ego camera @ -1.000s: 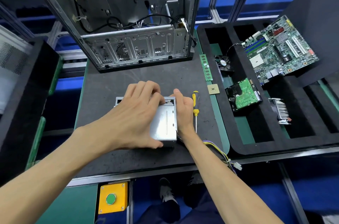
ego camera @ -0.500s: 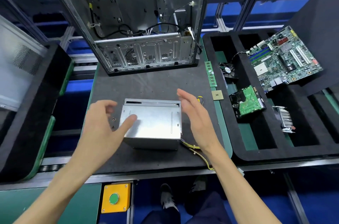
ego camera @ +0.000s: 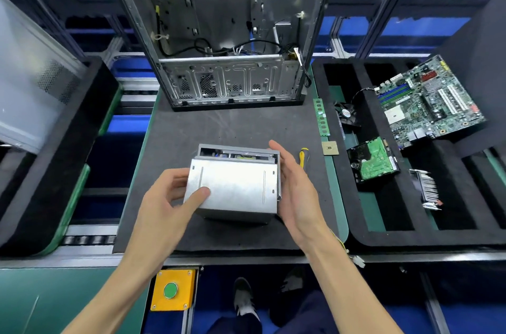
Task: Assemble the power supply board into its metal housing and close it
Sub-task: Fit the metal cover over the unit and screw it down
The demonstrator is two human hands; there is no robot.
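Metal housing [ego camera: 235,186] (lid ajar), left hand [ego camera: 167,196] gripping, right hand [ego camera: 295,186] flat

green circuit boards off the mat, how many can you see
3. The RAM stick lies on the green strip beside the mat. The motherboard leans in the foam tray's far right. The hard drive sits board-up in front of it. Others may be hidden.

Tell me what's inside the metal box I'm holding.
Through the gap at the far end of the metal box, only a strip of parts and some blue show. The lid covers everything else.
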